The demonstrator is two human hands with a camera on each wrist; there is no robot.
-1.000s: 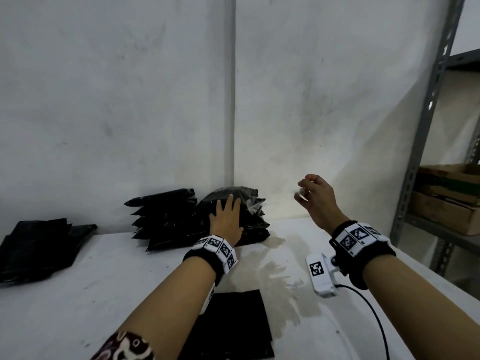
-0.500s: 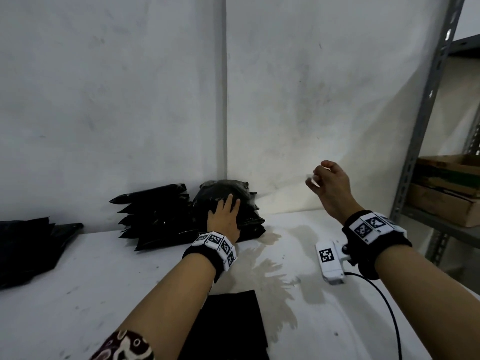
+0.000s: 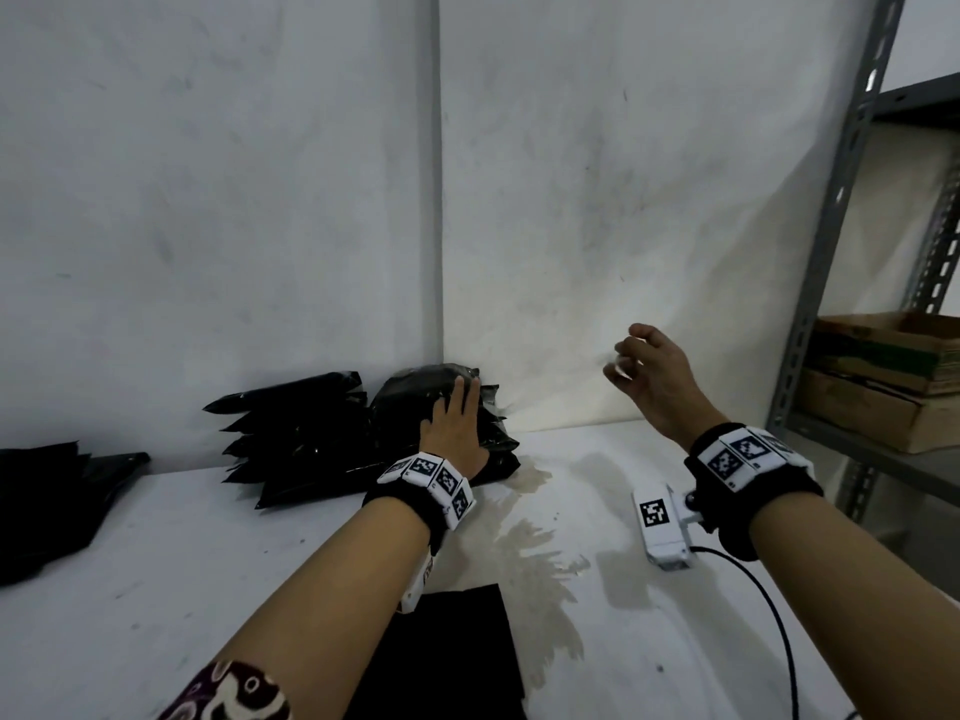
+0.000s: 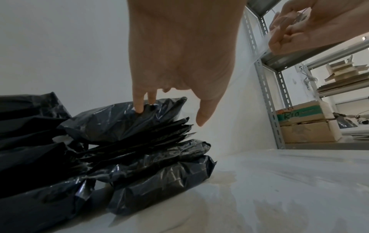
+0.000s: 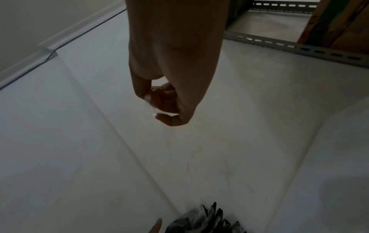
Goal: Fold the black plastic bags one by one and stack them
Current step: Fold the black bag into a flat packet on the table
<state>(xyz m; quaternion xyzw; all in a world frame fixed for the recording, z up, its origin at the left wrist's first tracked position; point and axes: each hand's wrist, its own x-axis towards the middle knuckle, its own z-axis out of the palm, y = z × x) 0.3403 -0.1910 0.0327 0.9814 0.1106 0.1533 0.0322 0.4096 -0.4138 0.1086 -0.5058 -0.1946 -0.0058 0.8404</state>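
Two stacks of folded black plastic bags stand against the back wall. My left hand lies on top of the right stack, its straight fingers pressing into the top bag and the thumb off to the side. My right hand hangs in the air to the right of the stacks, fingers curled, pinching a small clear piece of plastic. One flat black bag lies on the white table near me, partly under my left forearm.
A loose pile of black bags sits at the table's left edge. A grey metal shelf post with cardboard boxes stands to the right. A yellowish stain marks the table's middle. A cable trails from my right wrist.
My left hand stays on the right stack, its fingers drawn closer together. My right hand has risen a little and still pinches the clear piece.
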